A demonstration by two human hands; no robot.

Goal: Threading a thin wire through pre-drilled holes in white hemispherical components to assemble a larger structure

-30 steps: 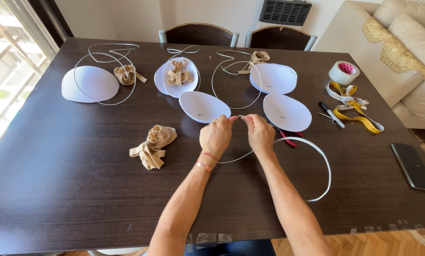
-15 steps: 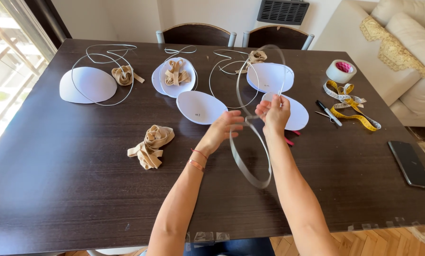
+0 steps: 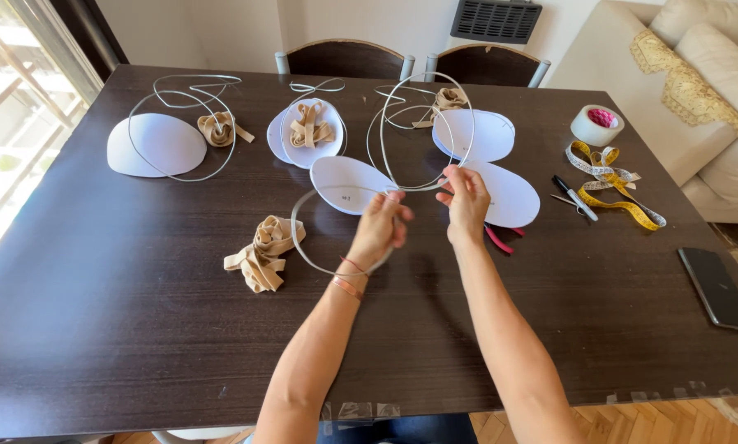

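Bare forearms, no sleeves; left wrist wears a copper bangle (plus thin red cord)

Left hand and right hand pinch a looped white strip above the dark table.

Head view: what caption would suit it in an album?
Both hands, left and right, bend a white strip into loops above a dark table with white ovals.

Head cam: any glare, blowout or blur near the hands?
Head view: window at left blown out; soft sheen on the dark table; left hand, right hand and thin white strip sharp; slight wide-angle bowing at table edges.
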